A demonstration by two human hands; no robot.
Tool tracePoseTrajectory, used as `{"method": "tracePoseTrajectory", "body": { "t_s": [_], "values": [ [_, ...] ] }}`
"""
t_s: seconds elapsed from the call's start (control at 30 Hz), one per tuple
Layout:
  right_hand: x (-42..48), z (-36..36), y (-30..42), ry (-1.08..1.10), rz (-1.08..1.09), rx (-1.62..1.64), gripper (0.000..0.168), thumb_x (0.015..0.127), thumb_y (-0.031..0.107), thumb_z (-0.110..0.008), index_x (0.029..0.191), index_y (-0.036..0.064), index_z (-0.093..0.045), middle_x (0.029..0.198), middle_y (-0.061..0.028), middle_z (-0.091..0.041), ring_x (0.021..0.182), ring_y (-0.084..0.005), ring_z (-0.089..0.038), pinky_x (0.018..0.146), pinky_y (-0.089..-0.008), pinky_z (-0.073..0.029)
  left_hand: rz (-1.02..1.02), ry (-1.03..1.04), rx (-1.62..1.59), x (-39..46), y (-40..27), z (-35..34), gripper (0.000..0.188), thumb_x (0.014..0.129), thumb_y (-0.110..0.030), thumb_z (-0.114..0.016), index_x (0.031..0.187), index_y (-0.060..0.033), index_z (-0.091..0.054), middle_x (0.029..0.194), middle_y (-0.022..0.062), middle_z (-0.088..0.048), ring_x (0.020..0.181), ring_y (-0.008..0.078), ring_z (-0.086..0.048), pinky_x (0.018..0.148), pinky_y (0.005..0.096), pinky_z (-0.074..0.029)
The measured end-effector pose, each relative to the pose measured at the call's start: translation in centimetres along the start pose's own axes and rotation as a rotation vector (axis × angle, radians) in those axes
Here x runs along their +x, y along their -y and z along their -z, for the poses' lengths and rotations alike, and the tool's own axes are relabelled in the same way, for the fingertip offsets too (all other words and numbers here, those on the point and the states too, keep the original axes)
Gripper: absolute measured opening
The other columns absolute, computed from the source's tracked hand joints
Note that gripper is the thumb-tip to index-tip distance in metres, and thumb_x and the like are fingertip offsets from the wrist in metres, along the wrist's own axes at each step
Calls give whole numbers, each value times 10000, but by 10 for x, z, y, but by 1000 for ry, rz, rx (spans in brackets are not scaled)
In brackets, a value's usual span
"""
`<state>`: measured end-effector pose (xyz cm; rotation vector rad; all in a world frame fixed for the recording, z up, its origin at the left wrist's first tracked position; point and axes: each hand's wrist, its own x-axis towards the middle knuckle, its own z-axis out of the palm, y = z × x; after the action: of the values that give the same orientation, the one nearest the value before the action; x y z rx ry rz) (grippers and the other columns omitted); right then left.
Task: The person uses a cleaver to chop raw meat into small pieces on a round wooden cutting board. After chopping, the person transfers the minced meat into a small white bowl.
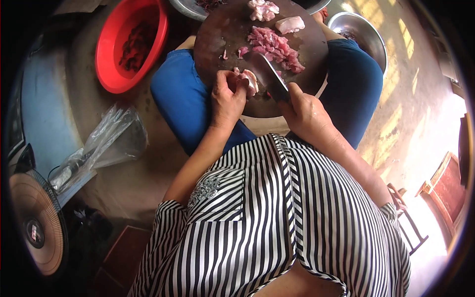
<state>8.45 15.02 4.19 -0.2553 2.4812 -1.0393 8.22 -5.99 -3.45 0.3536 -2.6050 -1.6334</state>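
Observation:
A round, dark cutting board [219, 41] lies between the person's knees. My left hand [229, 97] grips a piece of raw meat [251, 82] with pale fat at the board's near edge. In my right hand [308, 111] is the handle of a knife with a broad blade [265, 70]; the blade slants up and left, its tip by the chopped meat. A pile of pink chopped raw meat [276, 48] spreads over the middle of the board. Behind it sit a whitish block of fatty meat [290, 25] and a pale, lumpy piece of meat [263, 10].
A red plastic basin [105, 70] with dark contents stands at the upper left. Metal bowls are behind the board [185, 9] and at its right [382, 48]. Clear plastic bags [118, 137] and a fan [37, 222] are at left, a wooden chair [443, 189] at right.

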Motion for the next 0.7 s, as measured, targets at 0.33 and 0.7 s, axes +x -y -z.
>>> {"method": "tracePoseTrajectory", "body": {
  "t_s": [0.33, 0.7],
  "values": [
    [-6, -5, 3, 107, -7, -11, 226, 879, 130, -601, 986, -23, -474, 757, -262, -653, 757, -445, -657, 681, -516, -533, -113, 24, 32, -2, -7, -3, 181, 931, -48, -647, 1014, -17, -489, 766, 114, -689, 666, 195, -700, 630, 321, -538],
    [-1, -18, 6, 150, -17, -164, 208, 916, 123, -542, 1034, -35, -476, 755, -245, -663, 732, -439, -670, 663, -508, -548, -152, 1, 173, -3, 2, -2, 217, 862, -69, -693, 1012, -10, -548, 870, 185, -673, 815, 374, -669, 729, 417, -534]
  ]
}}
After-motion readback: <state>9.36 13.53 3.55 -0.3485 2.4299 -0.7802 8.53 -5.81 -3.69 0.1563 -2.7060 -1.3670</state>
